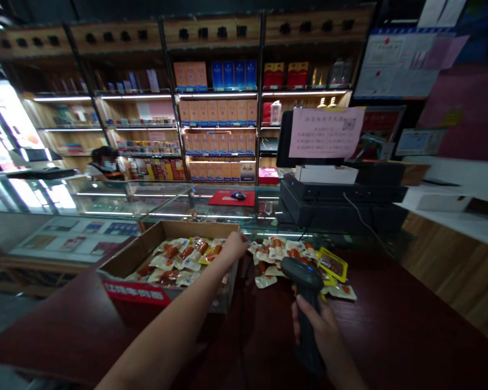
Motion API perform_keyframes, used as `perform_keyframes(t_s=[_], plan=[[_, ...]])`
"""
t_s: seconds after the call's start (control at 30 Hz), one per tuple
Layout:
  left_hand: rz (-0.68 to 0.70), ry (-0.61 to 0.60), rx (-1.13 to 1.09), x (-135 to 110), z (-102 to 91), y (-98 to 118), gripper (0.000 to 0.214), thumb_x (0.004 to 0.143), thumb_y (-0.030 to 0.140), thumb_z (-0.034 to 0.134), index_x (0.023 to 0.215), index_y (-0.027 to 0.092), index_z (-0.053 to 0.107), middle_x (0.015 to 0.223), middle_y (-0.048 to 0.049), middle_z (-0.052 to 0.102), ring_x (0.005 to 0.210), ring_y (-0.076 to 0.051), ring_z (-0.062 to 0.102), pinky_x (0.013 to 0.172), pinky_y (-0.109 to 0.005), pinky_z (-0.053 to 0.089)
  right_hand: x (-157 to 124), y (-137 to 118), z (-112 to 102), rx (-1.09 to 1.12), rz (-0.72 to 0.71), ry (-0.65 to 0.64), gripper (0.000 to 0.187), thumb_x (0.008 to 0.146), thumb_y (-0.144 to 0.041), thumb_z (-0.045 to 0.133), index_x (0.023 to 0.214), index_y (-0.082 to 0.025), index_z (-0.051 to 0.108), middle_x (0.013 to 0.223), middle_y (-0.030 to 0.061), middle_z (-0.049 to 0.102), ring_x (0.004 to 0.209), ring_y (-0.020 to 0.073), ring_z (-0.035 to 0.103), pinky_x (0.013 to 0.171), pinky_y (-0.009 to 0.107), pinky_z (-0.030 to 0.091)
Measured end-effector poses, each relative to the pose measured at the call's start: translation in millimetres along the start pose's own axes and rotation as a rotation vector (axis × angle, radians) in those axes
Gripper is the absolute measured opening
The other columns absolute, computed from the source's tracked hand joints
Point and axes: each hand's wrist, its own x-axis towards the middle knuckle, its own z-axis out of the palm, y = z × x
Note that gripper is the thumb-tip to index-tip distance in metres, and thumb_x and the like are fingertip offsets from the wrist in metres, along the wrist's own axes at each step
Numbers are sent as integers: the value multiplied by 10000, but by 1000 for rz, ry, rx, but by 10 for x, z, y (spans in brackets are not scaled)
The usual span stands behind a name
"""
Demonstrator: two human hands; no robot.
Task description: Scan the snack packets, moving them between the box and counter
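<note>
Beyond the right hand [324,320], clasping a black handheld scanner [303,273]: white plastic food packets [275,250] piled on dark-red bench [394,319]. Left hand [236,246] near pile, grip unclear; brown cardboard box [195,228] just left.

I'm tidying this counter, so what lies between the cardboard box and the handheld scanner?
In the head view, packets lie between the cardboard box and the scanner, with a strip of dark tabletop nearer the box.
</note>
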Motion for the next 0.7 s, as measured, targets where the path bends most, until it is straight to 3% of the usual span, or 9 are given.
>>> perform_keyframes(t_s=[0.17, 0.27, 0.43, 0.57, 0.7], plan=[[-118, 36, 134, 61, -549, -739, 161, 671, 244, 642, 779, 139, 698, 792, -99, 690, 800, -212, 622, 714, -254, 434, 4, 68, 316, -7, 30, -123, 511, 629, -554, 677, 936, -173, 528, 541, -64, 530, 349, 90, 466, 295, 205, 394], [-231, -16, 273, 136, -722, -1108, 155, 673, 267, 628, 684, 122, 683, 765, -137, 682, 804, -251, 629, 719, -287, 443, -16, 76, 534, -24, 48, -179, 490, 608, -555, 683, 875, -173, 531, 520, -64, 520, 334, 88, 458, 287, 201, 383], [-286, -30, 328, 242, -609, -1409, 208, 574, 187, 694, 775, 136, 684, 871, -175, 682, 925, -302, 613, 792, -333, 446, -37, 121, 790, -53, 97, -217, 500, 609, -546, 680, 889, -166, 516, 521, -62, 521, 347, 92, 469, 294, 200, 383], [-267, -70, 321, 285, -444, -1466, 282, 447, 62, 734, 707, 156, 685, 890, -190, 679, 960, -344, 597, 835, -392, 439, -25, 197, 862, -78, 114, -216, 502, 611, -550, 674, 873, -160, 500, 514, -62, 519, 352, 94, 469, 298, 202, 385], [-241, -91, 303, 289, -430, -1480, 248, 417, 39, 738, 623, 156, 666, 855, -190, 679, 974, -366, 585, 869, -439, 420, -18, 243, 869, -87, 117, -213, 476, 635, -538, 662, 879, -160, 509, 517, -61, 523, 357, 93, 470, 309, 204, 388]])
